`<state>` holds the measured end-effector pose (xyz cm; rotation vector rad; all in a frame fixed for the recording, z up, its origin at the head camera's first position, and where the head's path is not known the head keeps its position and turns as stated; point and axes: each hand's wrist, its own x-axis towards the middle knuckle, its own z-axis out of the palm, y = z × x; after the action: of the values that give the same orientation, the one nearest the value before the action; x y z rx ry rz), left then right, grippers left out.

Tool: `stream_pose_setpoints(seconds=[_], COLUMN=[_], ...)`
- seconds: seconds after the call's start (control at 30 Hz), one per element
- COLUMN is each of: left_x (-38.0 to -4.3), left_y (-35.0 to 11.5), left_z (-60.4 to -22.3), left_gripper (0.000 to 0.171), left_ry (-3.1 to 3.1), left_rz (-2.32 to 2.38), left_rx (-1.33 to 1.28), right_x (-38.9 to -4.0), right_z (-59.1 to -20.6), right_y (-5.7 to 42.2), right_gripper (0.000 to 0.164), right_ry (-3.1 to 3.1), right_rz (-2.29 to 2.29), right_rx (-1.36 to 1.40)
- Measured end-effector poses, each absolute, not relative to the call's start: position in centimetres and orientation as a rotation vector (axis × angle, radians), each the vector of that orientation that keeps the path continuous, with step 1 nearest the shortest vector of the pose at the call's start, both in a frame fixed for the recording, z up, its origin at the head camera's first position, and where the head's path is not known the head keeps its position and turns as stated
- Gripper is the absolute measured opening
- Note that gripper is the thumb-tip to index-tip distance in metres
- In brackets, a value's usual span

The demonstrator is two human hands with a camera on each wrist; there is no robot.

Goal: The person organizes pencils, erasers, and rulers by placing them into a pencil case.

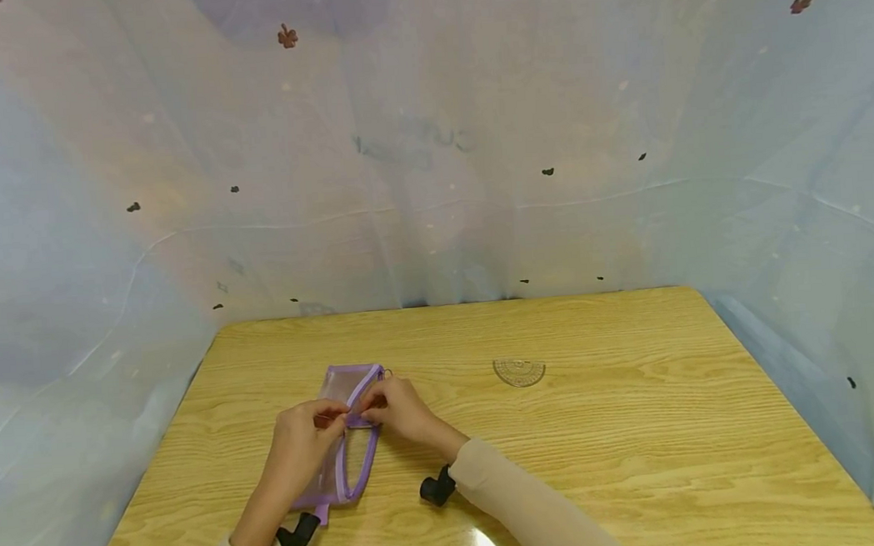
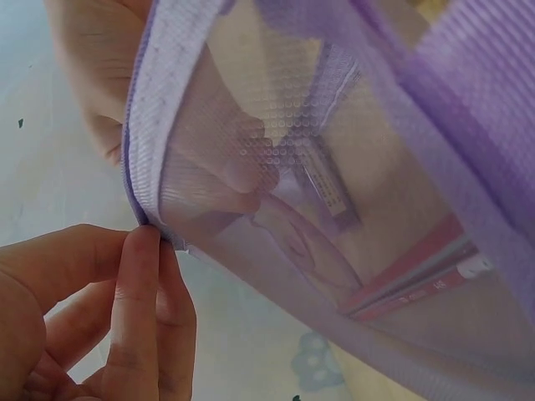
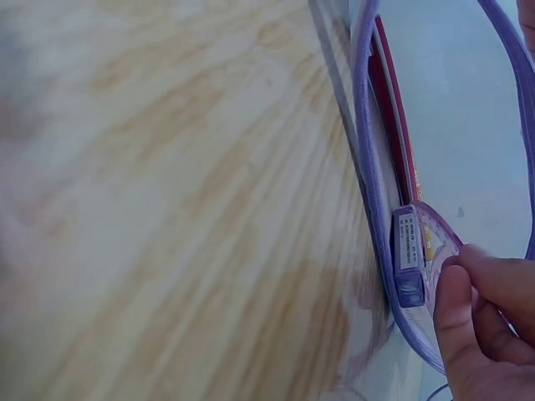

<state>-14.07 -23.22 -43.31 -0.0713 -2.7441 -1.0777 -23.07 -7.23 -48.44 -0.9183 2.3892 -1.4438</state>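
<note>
A purple mesh pencil pouch with its zip opening spread wide is at the table's left. My left hand pinches the zip edge between thumb and fingers, seen close in the left wrist view. My right hand reaches in at the opening. In the right wrist view its thumb and finger pinch a curved, clear, purple-edged item, whose kind I cannot tell. Beside that item lie a small labelled purple case and slim red pens or pencils, inside the pouch.
A clear protractor lies flat on the wood-grain table, right of the pouch. Pale patterned sheeting hangs behind the table and along both sides. Black wrist-camera mounts sit under the forearms.
</note>
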Motion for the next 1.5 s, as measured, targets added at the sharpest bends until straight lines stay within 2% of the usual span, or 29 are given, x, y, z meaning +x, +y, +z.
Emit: stream_pose_setpoints(seconds=[1.5], left_x=[-14.2], left_y=[-23.0], left_z=[-43.3], left_gripper=[0.009], left_ry=[-2.741], left_rz=[-1.075], left_rx=[-0.038], right_x=[-23.4], right_z=[-48.6], right_y=[-4.3], right_gripper=[0.010], right_ry=[2.242], right_rz=[-1.696], right_rx=[-0.720])
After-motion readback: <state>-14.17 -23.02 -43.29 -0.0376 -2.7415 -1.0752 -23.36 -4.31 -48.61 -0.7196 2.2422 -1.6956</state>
